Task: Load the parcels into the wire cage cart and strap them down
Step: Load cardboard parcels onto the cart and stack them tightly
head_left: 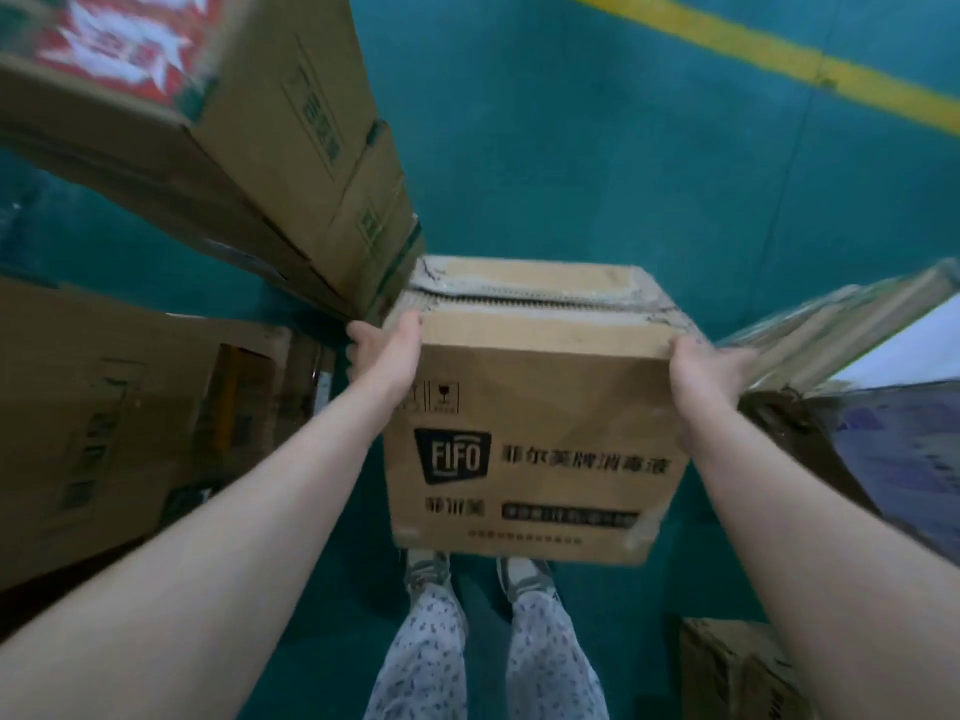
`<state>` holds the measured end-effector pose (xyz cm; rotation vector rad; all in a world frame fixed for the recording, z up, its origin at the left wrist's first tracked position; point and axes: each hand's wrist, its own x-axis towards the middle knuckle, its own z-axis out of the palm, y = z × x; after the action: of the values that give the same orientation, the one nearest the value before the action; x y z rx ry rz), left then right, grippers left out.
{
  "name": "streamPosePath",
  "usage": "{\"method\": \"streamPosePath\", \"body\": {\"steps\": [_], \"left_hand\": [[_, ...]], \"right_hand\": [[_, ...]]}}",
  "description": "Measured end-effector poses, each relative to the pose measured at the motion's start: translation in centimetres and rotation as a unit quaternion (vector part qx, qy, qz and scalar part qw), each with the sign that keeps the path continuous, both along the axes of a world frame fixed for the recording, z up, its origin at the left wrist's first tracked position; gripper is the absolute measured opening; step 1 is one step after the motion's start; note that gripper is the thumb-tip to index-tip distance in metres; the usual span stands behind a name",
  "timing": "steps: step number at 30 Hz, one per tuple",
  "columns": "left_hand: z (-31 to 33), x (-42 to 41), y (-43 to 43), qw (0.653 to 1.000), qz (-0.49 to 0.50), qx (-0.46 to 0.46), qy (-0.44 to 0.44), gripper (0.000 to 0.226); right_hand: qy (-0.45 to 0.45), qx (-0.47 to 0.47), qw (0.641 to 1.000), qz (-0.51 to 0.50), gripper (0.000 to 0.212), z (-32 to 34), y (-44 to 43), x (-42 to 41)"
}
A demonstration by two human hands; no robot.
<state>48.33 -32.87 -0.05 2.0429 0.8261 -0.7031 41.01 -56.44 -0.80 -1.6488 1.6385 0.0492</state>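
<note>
One FIFO carton [535, 433] held over teal floor [597, 148], yellow line [779, 59]

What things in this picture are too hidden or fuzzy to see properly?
All in the head view:
Wire cage cart: nowhere in frame.
Fingertips of left hand and right hand: hidden behind the brown cardboard FIFO box they hold.
Box's small black print: too blurred to read.
Grey shoes: partly covered by the box.
Stacked brown cartons, upper left: blurred, cut off by the edge.
</note>
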Motion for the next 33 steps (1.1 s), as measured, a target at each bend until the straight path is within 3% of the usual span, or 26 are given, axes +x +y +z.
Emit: {"method": "streamPosePath", "body": {"steps": [8, 18, 26, 33], "left_hand": [[12.2, -5.3, 1.6, 0.992, -0.029, 0.037, -0.116, 0.052], [28.3, -9.7, 2.2, 0.964, 0.076, 0.058, -0.246, 0.048], [34.0, -15.6, 4.4, 0.932, 0.181, 0.075, -0.303, 0.033], [34.5, -22.7, 8.3, 0.914, 0.271, 0.107, -0.283, 0.050]], "right_hand": [[-0.042, 0.021, 0.999, 0.026, 0.042, 11.4, 1.4, -2.9], [-0.141, 0.015, 0.983, 0.116, 0.031, 26.4, 2.7, -2.2], [-0.189, -0.070, 0.954, 0.221, 0.038, 34.1, 5.4, -3.0], [-0.177, -0.094, 0.926, 0.319, 0.049, 36.5, 10.5, -5.9]]}}
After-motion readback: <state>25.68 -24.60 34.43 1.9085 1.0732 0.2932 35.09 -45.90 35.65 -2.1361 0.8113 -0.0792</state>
